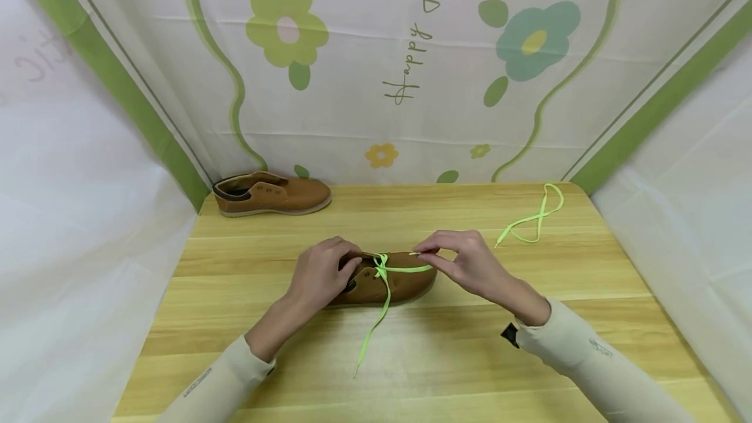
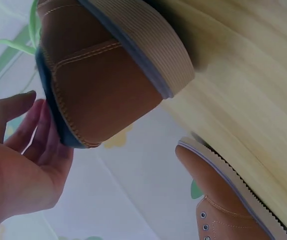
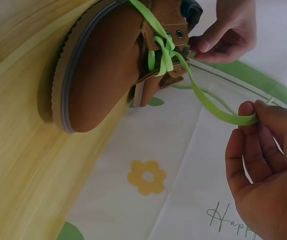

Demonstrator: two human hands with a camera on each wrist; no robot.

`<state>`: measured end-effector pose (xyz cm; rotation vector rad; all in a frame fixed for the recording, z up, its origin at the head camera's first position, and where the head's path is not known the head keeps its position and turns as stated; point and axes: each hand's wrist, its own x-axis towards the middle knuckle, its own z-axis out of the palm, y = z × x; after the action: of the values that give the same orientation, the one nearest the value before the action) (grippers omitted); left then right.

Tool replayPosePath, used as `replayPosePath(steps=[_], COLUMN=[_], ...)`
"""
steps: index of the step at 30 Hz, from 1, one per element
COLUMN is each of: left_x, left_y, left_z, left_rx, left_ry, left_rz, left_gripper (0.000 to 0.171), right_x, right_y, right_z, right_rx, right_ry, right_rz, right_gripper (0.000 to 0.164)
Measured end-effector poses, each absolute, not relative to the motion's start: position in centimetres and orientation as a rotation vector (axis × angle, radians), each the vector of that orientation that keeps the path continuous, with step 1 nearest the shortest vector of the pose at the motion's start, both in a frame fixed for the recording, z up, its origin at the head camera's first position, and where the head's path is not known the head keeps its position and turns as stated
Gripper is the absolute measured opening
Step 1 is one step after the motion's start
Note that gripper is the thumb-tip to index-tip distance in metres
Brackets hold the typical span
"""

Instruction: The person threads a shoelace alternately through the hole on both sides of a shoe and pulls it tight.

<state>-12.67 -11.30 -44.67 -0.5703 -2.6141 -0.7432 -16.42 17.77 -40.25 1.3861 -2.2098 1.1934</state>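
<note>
A brown leather shoe [image 1: 405,286] stands on the table, its toe to the right. A neon green shoelace [image 1: 380,269] runs through its front eyelets, and one loose end hangs over the near side onto the table. My right hand [image 1: 470,263] pinches the other end between thumb and forefinger, above the toe; the lace [image 3: 211,106] bows slightly in the right wrist view. At the shoe's opening, my left hand [image 1: 320,273] pinches the far eyelet flap with thumb and fingers. From the left wrist view, the left hand [image 2: 26,160] is beside the shoe's collar.
A second brown shoe [image 1: 276,196], without a lace, stands at the table's back left. Another green shoelace [image 1: 537,217] lies loosely looped at the back right. A printed white curtain [image 1: 364,83] closes off the table's [image 1: 282,377] back, with white cloth at both sides.
</note>
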Motion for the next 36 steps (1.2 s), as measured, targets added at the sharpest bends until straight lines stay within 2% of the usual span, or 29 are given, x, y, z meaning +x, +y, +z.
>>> replayPosePath(steps=[10, 28, 36], left_x=[-11.4, -10.4, -10.5], left_y=[-11.1, -11.0, -11.0], left_z=[-45.0, -45.7, -46.7], left_rx=[-0.572, -0.581, -0.722], left_ry=[-2.776, -2.692, -2.48], left_rz=[-0.706, -0.672, -0.663], left_gripper=[0.012, 0.019, 0.02], right_x=[-17.7, -18.0, -17.8], right_y=[17.1, 14.1, 13.2], right_z=[-41.7, -43.3, -43.6], right_rx=[1.342, 1.393, 1.422], right_ry=[-2.298, -2.408, -2.367], right_rz=[1.094, 1.018, 0.862], right_gripper=[0.019, 0.012, 0.018])
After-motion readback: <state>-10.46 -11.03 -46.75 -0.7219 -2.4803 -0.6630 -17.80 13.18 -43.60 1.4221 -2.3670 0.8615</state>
